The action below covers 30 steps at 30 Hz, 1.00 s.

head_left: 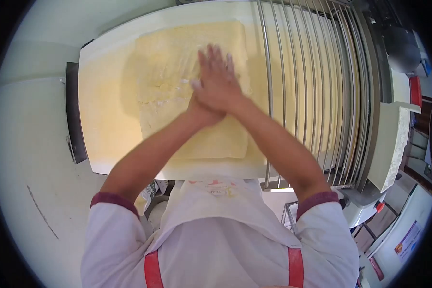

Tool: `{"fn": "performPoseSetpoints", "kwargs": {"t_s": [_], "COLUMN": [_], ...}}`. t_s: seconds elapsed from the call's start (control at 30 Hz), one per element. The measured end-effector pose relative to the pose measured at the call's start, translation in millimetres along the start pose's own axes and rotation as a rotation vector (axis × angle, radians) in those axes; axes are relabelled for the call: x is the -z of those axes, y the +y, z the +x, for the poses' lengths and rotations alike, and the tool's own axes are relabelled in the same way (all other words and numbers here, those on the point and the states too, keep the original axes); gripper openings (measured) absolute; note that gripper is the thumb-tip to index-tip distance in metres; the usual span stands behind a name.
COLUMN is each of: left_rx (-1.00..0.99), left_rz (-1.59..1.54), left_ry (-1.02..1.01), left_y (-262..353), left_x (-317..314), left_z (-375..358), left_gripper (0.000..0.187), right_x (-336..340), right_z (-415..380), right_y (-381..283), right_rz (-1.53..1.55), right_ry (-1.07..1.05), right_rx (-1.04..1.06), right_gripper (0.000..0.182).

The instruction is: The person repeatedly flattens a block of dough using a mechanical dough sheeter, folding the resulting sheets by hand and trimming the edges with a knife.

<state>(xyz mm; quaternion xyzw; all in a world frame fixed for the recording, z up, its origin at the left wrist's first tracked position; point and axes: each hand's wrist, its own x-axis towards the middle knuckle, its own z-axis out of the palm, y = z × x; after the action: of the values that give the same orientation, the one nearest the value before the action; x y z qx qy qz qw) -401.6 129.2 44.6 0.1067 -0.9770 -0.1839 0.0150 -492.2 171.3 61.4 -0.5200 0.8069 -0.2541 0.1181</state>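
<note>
A large folded sheet of pale yellow dough lies on the work surface, with a rough, floury seam across its left part. Over the middle of it my two hands are pressed together. My right hand is on top, its fingers stretched out and pointing away from me, slightly blurred. White flour shows on some fingertips. My left hand is mostly covered by the right one, so its fingers are hidden. Neither hand shows any tool.
The pale work surface extends around the dough. To the right stands a guard of metal bars over the machine bed, with a pale ledge beyond it. A dark metal bracket edges the left end. Below my apron's left side are bags.
</note>
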Motion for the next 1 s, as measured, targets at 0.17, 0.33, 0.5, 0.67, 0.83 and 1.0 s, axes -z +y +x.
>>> {"fn": "performPoseSetpoints", "kwargs": {"t_s": [0.17,0.33,0.5,0.67,0.83,1.0], "left_rx": [0.054,0.041,0.108,0.109,0.098,0.122], "left_rz": [-0.108,-0.11,0.043,-0.071,-0.006,0.082], "left_ry": [-0.022,0.187,0.135,0.103,0.069,0.028], "left_y": [15.8,5.4,-36.7,-44.8,-84.0,-89.4], "left_x": [-11.3,-2.8,14.7,17.5,32.5,15.1], "left_z": [-27.3,-22.8,-40.2,-46.6,-51.4,-55.8], "left_gripper": [0.067,0.069,0.066,0.067,0.066,0.063], "right_x": [-9.4,-9.7,-35.3,-41.4,-52.4,-62.4], "right_z": [-27.6,-16.2,24.0,16.6,46.9,57.5], "right_y": [-4.6,-21.3,-64.3,-61.9,-88.9,-90.8], "right_rz": [0.003,-0.069,-0.103,-0.151,-0.137,-0.231], "right_ry": [-0.046,-0.033,-0.098,-0.118,-0.096,-0.094], "right_rx": [0.011,-0.013,0.067,0.049,0.048,0.073], "right_gripper": [0.081,0.081,0.084,0.086,0.086,0.085]}}
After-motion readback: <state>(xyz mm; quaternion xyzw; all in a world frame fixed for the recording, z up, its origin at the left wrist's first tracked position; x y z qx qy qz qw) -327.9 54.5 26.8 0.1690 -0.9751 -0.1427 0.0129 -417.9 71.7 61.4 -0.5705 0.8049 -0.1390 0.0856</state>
